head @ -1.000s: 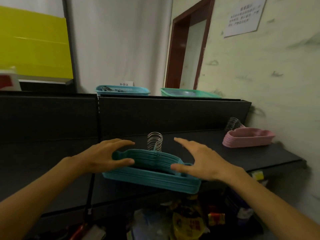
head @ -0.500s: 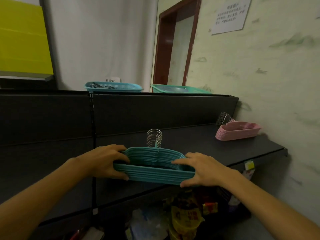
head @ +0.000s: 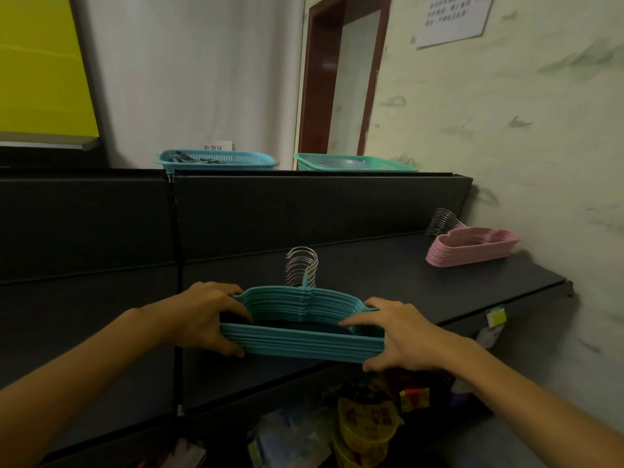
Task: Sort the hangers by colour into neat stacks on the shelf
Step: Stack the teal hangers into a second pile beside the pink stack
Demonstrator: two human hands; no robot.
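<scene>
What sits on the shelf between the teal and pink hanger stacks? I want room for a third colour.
Nothing: the head view shows bare dark shelf between the teal stack and the pink stack.

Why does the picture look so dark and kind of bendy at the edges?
In the head view the room is dim, so the black shelf swallows detail; the teal hangers and pink hangers stay readable. The wide lens curves the shelf's edges and stretches both forearms. The paper notice is too blurry to read, and the packets below the shelf are murky.
</scene>
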